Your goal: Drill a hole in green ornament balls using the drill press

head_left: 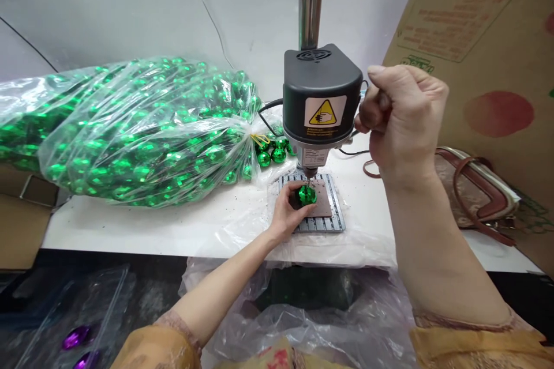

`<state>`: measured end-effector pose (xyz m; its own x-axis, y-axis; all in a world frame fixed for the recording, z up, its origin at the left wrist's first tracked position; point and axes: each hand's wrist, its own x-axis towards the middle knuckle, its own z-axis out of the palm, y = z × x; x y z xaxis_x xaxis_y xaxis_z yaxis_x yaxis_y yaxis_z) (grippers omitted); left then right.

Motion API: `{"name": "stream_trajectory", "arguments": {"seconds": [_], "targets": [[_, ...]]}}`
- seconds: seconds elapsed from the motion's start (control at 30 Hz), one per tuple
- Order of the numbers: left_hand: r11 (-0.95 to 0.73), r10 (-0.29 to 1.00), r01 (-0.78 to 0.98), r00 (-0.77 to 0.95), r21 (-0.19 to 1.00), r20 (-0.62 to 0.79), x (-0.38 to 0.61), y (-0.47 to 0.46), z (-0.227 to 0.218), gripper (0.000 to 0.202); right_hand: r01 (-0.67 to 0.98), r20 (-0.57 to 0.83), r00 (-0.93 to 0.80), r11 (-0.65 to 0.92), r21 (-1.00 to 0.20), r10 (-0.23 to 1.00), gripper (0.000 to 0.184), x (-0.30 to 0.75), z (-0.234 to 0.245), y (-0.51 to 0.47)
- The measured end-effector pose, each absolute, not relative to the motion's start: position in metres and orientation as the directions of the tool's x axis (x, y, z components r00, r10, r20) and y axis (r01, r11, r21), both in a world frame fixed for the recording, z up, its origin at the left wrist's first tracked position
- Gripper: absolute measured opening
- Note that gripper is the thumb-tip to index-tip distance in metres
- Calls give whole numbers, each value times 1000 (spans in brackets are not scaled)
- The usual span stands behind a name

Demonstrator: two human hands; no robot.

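Beneath the black drill head: a faceted green ball sat directly under the chuck, its top at the thin bit; contact or entry could not be told.
Left hand: partly closed, with the ball pinched between thumb and fingers; the thumb lay along the near side, the fingers reached round the far side.
Ball relative to left hand: at the fingertip end, right of the palm and clear of it, above a brown board.
Board and slotted base: the board lay on the base, with dark specks scattered about.
Right hand: raised beside the right side of the drill head, fingers curled tightly inward; whether they held a lever could not be told.
Warning label: fixed to the front of the head, yellow triangle showing.
Clear bag: lay left of the drill, packed with green balls, its neck bound by a yellow tie.
Loose green balls: grouped behind the base, near the bag's neck.
Right end of the white table: a brown-trimmed handbag rested before a printed carton.
Lower left: purple pieces showed in a clear container.
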<state>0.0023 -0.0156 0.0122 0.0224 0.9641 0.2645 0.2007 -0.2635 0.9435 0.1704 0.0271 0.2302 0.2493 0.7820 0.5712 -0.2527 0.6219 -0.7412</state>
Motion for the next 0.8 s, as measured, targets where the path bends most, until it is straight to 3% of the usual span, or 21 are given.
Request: {"name": "stream_trajectory", "arguments": {"seconds": [0.13, 0.23, 0.37, 0.57, 0.8], "targets": [[-270, 961, 241, 1, 932, 278, -7, -43, 14, 54, -246, 612, 224, 652, -717, 758, 47, 173, 226, 31], [-321, 947, 246, 94, 914, 307, -16, -68, 14, 53, -235, 637, 243, 682, -693, 731, 51, 172, 226, 33], [-371, 922, 188, 190, 909, 337, -24, -94, 13, 50, -255, 571, 316, 647, -719, 758, 56, 167, 230, 33], [-361, 930, 172, 136, 916, 341, -25, -109, 4, 52, -250, 590, 305, 661, -707, 747, 54, 167, 231, 31], [-471, 880, 248, 199, 847, 431, -28, -117, 1, 52, -253, 558, 333, 642, -724, 760, 50, 166, 232, 30]]}}
